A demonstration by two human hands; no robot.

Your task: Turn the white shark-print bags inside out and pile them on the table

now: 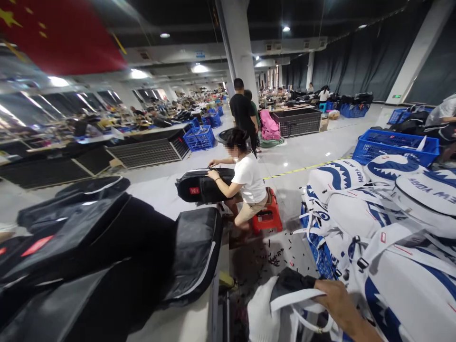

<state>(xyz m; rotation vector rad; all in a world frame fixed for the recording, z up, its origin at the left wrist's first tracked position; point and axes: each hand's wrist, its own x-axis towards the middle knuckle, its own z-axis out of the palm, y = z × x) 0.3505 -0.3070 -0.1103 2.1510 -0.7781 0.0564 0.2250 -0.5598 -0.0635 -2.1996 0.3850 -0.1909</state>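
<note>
At the bottom of the head view, my left hand (pixel 262 311) wears a white glove and closes on a white strap (pixel 294 298) with black fabric (pixel 292 279) beside it. My right hand (pixel 333 297), bare, is closed around the other end of the same strap. Below them, more white webbing hangs in a loop. Whatever the strap is attached to is partly hidden by my hands. To my right, white and navy backpacks (pixel 402 280) marked NEW YORK lie heaped, with straps and black buckles loose.
Black bags (pixel 89 256) cover the table at left. Ahead, a seated person (pixel 249 171) on a red stool (pixel 270 213) handles a black bag (pixel 199 186). Dark scraps (pixel 273 256) litter the floor. A blue crate (pixel 395 145) stands behind the backpacks. Two people stand by the pillar.
</note>
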